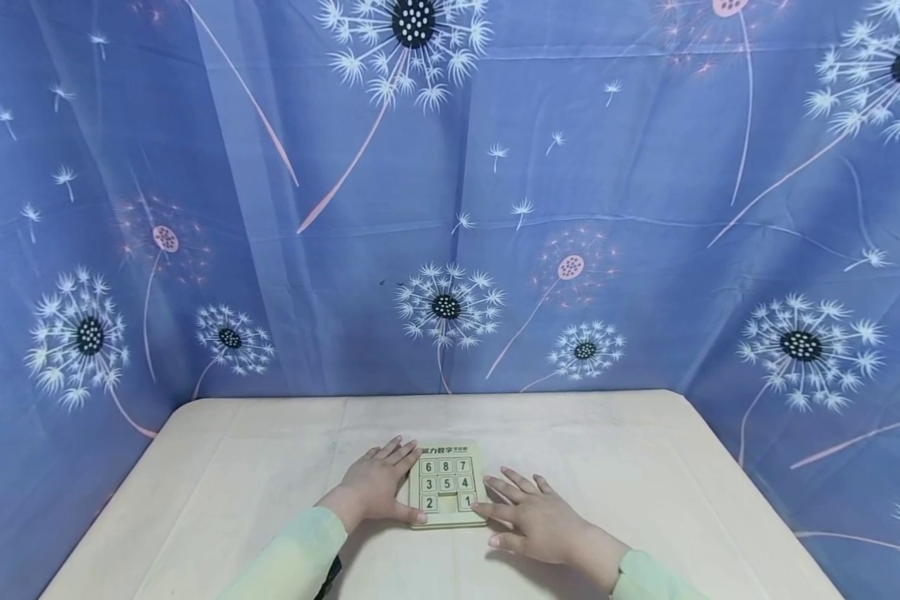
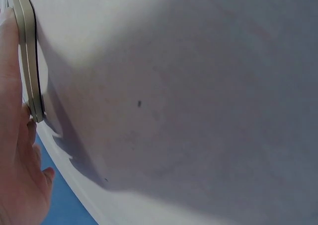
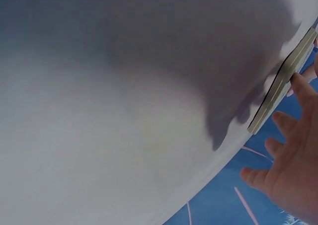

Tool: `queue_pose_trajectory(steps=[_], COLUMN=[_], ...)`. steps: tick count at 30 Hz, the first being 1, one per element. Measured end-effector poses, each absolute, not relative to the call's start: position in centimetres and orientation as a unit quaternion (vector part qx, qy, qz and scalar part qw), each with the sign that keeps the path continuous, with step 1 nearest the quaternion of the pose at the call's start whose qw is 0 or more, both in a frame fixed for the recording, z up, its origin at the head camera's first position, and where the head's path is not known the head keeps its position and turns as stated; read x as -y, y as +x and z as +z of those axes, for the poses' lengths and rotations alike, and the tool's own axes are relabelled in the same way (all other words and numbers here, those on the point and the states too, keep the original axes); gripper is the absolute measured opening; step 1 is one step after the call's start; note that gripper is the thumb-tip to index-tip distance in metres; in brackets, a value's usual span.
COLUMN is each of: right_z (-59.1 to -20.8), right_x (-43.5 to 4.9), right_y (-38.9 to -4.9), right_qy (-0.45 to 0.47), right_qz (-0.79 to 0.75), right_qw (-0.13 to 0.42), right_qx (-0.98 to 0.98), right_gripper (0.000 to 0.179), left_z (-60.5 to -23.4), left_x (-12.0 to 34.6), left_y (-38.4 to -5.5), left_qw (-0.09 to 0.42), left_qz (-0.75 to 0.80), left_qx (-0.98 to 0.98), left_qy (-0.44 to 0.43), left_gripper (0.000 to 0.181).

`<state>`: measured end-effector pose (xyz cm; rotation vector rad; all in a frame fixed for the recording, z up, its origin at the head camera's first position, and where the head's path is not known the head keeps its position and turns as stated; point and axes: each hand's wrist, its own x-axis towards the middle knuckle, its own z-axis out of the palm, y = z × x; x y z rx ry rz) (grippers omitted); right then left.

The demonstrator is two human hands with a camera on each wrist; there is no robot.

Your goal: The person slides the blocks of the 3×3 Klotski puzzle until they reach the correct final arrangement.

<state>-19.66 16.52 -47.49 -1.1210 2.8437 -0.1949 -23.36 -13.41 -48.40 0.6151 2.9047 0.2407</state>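
A pale yellow number slide puzzle [image 1: 448,521] lies flat on the table. Its tiles read 6, 8, 7 in the top row and 3, 5, 4 in the middle. In the bottom row a gap parts the 2 tile [image 1: 429,502] from the 1 tile [image 1: 466,502]. My left hand [image 1: 375,485] holds the frame's left side, thumb at the lower left corner and fingers by the upper left edge. From the right, my right hand [image 1: 536,518] reaches in with spread fingers, index fingertip at the 1 tile. The left wrist view shows the puzzle's edge [image 2: 31,61] beside the thumb.
A cream-coloured table [image 1: 270,467] with rounded far corners surrounds the puzzle. Behind it and along both sides hangs a blue curtain [image 1: 360,333] with a dandelion print. A small dark object [image 1: 330,577] shows beneath the left sleeve.
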Motion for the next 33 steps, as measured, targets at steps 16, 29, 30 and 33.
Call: queue_pose_trajectory(steps=[16, 29, 30, 33], right_z=[-46.8, -47.3, -47.3, -47.4], right_x=[-15.5, -13.4, -13.2, -12.9], right_y=[-20.1, -20.4, -20.4, -20.4], right_qy=[-0.377, -0.379, -0.379, -0.380], right_qz=[-0.068, -0.067, -0.066, -0.065], right_qw=[0.011, 0.026, 0.027, 0.035], right_qx=[-0.924, -0.923, -0.922, -0.922], right_gripper=[0.057, 0.056, 0.056, 0.056], left_z=[-48.4, -48.7, -48.8, -48.8], left_x=[13.5, 13.6, 13.7, 13.7], left_y=[-23.4, -23.6, -23.6, -23.6], left_qw=[0.077, 0.077, 0.076, 0.077], left_qz=[0.077, 0.073, 0.073, 0.075], left_qx=[-0.972, -0.972, -0.972, -0.972], left_qy=[0.207, 0.208, 0.209, 0.210], left_gripper=[0.109, 0.109, 0.109, 0.109])
